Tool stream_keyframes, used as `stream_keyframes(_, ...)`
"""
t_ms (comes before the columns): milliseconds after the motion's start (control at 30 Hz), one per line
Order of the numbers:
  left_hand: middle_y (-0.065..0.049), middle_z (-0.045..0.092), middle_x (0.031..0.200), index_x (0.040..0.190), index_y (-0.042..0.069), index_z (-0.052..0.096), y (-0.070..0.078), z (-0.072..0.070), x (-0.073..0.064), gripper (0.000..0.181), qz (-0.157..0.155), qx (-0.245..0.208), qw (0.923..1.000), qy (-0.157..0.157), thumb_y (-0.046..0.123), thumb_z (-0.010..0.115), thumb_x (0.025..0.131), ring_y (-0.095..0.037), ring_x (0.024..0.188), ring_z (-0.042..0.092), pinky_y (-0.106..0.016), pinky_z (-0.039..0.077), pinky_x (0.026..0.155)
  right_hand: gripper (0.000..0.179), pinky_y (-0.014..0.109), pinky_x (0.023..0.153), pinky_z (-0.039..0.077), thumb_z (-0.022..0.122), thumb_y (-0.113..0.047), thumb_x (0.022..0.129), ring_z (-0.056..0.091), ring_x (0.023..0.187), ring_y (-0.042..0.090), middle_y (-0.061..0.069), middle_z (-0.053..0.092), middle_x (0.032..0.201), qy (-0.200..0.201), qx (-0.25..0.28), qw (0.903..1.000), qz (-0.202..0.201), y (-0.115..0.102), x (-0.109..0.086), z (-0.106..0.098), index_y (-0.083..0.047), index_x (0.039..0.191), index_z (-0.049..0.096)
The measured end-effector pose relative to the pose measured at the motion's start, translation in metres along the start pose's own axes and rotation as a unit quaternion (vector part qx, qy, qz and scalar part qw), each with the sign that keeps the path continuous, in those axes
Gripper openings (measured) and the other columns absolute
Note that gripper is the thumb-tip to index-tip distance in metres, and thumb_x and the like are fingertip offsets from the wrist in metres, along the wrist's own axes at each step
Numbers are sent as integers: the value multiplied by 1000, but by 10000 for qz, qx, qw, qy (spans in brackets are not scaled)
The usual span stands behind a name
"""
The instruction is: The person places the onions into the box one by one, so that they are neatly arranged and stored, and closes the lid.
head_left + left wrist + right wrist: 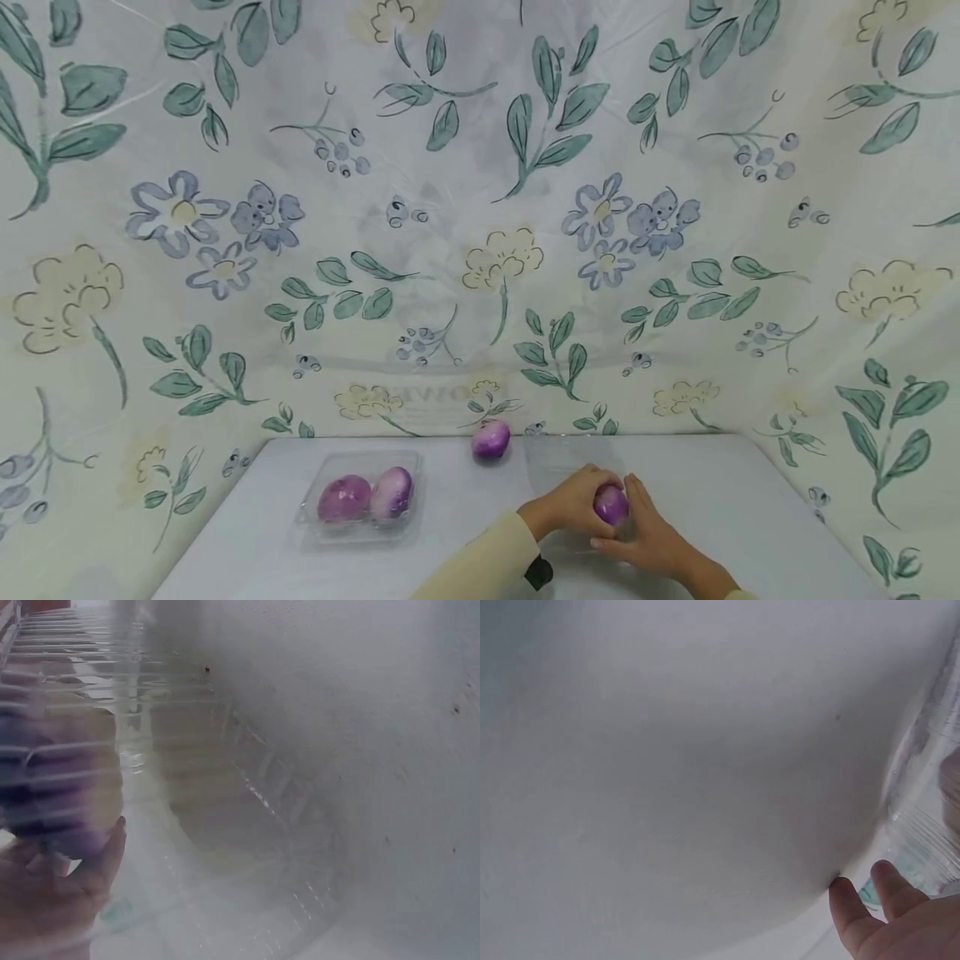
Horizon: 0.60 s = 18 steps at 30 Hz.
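A purple onion (pixel 611 505) is held in my left hand (pixel 573 502), whose fingers curl over its left side. Close against the onion's right side is my right hand (pixel 654 537), its fingers fairly straight and its thumb pointing left. Under both hands lies a clear plastic container (pixel 566 542), with its clear lid (pixel 566 454) tipped back behind. In the left wrist view the onion (pixel 60 780) shows blurred through ribbed clear plastic, above the left fingers (pixel 112 851). The right wrist view shows extended fingers (pixel 851 911) beside the container wall (pixel 922 735).
Another clear container (pixel 307 533) at the left of the white table (pixel 247 517) holds two purple onions (pixel 345 498). A loose purple onion (pixel 491 440) sits at the table's back edge. A dark round object (pixel 538 573) shows by the left sleeve. Floral cloth (pixel 450 250) hangs behind.
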<state>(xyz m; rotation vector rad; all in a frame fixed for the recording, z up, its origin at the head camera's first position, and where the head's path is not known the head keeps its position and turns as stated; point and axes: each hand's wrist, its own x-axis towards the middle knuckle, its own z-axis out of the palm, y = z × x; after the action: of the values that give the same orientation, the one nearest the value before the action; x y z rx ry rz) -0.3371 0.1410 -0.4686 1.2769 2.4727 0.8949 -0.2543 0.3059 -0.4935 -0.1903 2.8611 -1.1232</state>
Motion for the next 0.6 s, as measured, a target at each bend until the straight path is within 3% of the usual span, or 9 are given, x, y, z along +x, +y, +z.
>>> stream_keyframes(167, 0, 60, 118, 125, 11, 60, -1, 4, -1, 57, 3, 226, 9997, -59, 17, 87, 75, 0, 103, 53, -14, 48, 86, 123, 69, 114, 17, 75, -53, 81, 2, 148, 51, 34, -3, 161, 28, 3, 9999, 104, -1, 1, 2, 11, 153, 0)
stream_keyframes(600, 2, 63, 121, 132, 12, 59, 1, 8, 5, 63, 127, 150, 9997, -116, 18, 87, 76, 2, 104, 51, -13, 48, 87, 123, 66, 115, 20, 76, -51, 81, 8, 148, 52, 34, -3, 161, 11, 182, 9997, 161, -5, -1, 0, 11, 153, -2)
